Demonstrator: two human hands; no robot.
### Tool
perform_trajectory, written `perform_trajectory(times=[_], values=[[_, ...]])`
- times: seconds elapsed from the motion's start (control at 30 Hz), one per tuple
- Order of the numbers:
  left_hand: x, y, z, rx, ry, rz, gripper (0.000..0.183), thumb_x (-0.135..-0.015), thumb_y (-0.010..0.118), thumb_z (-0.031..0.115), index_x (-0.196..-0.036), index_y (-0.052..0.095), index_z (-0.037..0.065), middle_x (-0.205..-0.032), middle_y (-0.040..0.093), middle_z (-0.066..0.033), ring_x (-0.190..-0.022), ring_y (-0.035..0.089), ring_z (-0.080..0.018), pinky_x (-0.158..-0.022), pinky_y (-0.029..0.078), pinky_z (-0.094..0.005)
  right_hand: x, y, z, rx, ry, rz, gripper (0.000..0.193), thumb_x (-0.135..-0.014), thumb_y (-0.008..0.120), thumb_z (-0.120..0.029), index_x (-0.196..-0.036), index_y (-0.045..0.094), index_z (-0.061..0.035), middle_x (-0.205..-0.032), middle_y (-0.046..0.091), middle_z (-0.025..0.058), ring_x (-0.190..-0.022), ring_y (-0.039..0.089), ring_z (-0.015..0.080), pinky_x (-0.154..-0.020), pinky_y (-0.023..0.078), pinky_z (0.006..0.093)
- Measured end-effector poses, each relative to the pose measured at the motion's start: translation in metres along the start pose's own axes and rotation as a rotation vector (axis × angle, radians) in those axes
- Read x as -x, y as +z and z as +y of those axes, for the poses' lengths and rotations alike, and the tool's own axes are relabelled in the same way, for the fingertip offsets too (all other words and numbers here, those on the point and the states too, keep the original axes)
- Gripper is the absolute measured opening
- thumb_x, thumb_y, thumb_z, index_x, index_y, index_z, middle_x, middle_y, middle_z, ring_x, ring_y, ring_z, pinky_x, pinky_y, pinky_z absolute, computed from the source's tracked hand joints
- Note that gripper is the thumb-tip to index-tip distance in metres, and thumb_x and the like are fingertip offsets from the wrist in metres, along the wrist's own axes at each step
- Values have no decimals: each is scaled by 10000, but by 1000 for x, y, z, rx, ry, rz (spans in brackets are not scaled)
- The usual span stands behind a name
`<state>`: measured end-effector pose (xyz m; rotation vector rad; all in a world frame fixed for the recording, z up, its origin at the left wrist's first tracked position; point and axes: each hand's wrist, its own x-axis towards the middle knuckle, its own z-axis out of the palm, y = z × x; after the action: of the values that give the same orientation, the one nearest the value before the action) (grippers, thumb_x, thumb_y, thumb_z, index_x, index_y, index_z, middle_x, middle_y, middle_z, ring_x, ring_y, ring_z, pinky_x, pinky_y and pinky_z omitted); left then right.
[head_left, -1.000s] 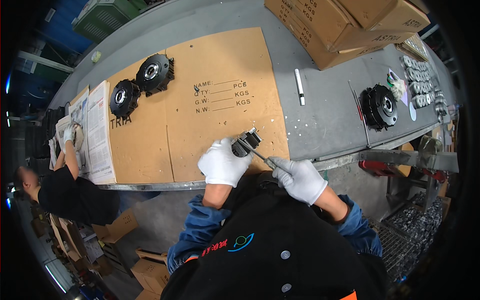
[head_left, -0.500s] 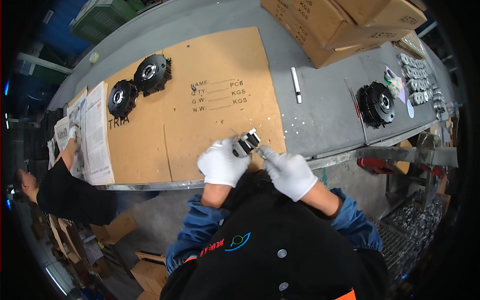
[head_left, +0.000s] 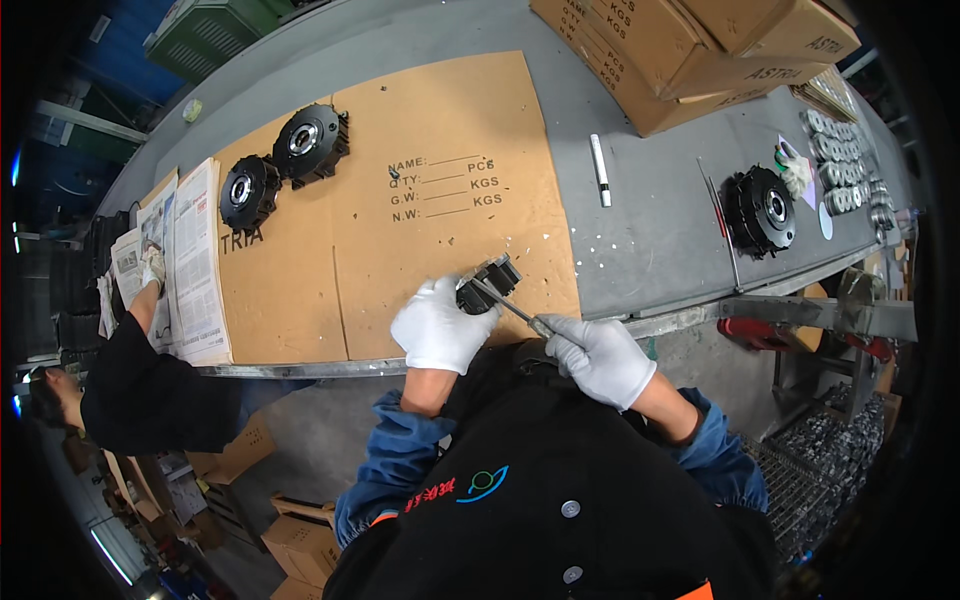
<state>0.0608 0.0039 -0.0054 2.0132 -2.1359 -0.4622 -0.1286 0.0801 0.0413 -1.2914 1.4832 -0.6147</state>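
My left hand (head_left: 442,325), in a white glove, grips a black ribbed part (head_left: 505,272) with a metal face over the front of the cardboard sheet (head_left: 400,270). My gloved right hand (head_left: 603,362) is closed round the handle of a screwdriver (head_left: 516,309). Its thin metal shaft points up and left, and the tip meets the part; whether it sits in a slot I cannot tell. Two round black toothed hubs (head_left: 310,144) with metal centre rings lie at the cardboard's far left. White crumbs are scattered on the cardboard near my hands.
To the right lie a white marker (head_left: 600,170), thin rods (head_left: 723,225) and another black hub (head_left: 760,210). Metal rings (head_left: 838,160) stand in rows beyond. Cartons (head_left: 690,60) stack at the back. At left a co-worker's gloved hand (head_left: 153,266) rests on newspapers (head_left: 195,270).
My right hand has drawn back to the right, and the screwdriver's shaft now shows across the part. The part has turned in my left hand; a white piece at its edge no longer shows.
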Motion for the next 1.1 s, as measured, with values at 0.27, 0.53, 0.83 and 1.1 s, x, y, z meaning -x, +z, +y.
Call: perform_trajectory(times=[0.27, 0.53, 0.83, 1.1], values=[[-1, 1, 8, -23, -15, -26, 422, -632, 746, 464, -898, 689, 141, -849, 668, -106, -781, 675, -296, -676, 534, -404, -4, 2, 3, 71, -54, 28, 275, -901, 577, -119, -1142, 627, 2, -791, 695, 156, -719, 690, 305, -662, 556, 354], [-2, 3, 12, -69, 28, 3, 389, -647, 737, 429, -883, 676, 126, -795, 674, -110, -720, 677, -306, -652, 532, -410, -9, 17, 6, 846, -282, 121, 444, -803, 564, -74, -1240, 540, 3, -690, 640, 103, -548, 628, 253, -503, 501, 369], [-1, -4, 12, 45, -28, -2, 896, -601, 788, 396, -1341, 417, 52, -776, 689, -143, -700, 687, -322, -638, 542, -406, 1, -12, -6, 89, -48, 122, 295, -898, 571, -72, -1174, 621, 19, -651, 612, 102, -563, 579, 129, -581, 495, 269], [3, 3, 15, 37, 33, 90, 1014, -630, 774, 359, -1443, 250, 53, -614, 632, -121, -542, 640, -321, -526, 503, -422, -5, -5, -5, 206, -116, 47, 282, -908, 550, -64, -1161, 624, 34, -678, 625, 78, -587, 564, 86, -591, 495, 245]])
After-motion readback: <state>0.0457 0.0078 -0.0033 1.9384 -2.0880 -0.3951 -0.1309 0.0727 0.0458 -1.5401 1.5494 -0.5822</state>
